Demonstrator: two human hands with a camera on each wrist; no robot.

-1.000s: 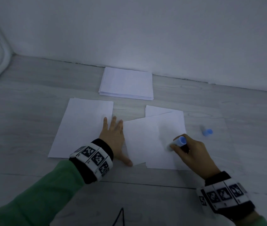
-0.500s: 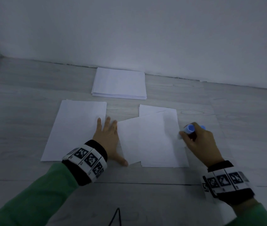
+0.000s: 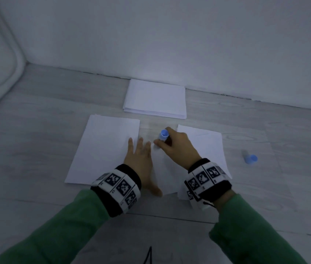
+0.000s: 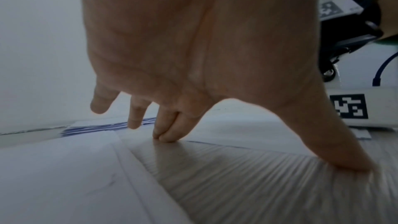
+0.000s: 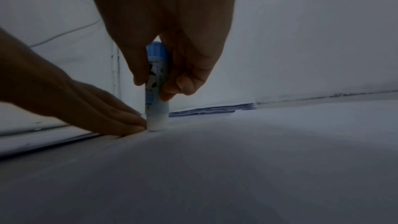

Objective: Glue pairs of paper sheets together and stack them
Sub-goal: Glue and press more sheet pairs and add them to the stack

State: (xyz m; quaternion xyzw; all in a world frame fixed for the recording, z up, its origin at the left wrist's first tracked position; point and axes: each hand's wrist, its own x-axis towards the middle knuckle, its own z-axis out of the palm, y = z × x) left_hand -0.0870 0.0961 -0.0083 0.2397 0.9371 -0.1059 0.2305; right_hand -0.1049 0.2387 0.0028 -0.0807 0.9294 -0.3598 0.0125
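My right hand (image 3: 171,143) (image 5: 159,81) grips a blue glue stick (image 3: 163,135) (image 5: 156,88) upright, its white tip pressed on the top left corner of a white sheet (image 3: 171,174) (image 5: 237,151). That sheet lies skewed over another sheet (image 3: 209,147). My left hand (image 3: 141,159) (image 4: 165,135) lies flat with straight fingers, pressing the skewed sheet's left edge right beside the glue tip. A separate white sheet (image 3: 103,149) lies to the left. A stack of white paper (image 3: 155,99) sits further back near the wall.
The blue glue cap (image 3: 250,159) lies on the wooden floor (image 3: 36,130) to the right of the sheets. A white wall (image 3: 169,44) runs along the back. A thin black cable (image 3: 149,256) shows at the bottom edge.
My right hand has carried the glue stick from the sheet's right side across to its top left corner, beside my left fingers. The left hand has stayed flat in place.
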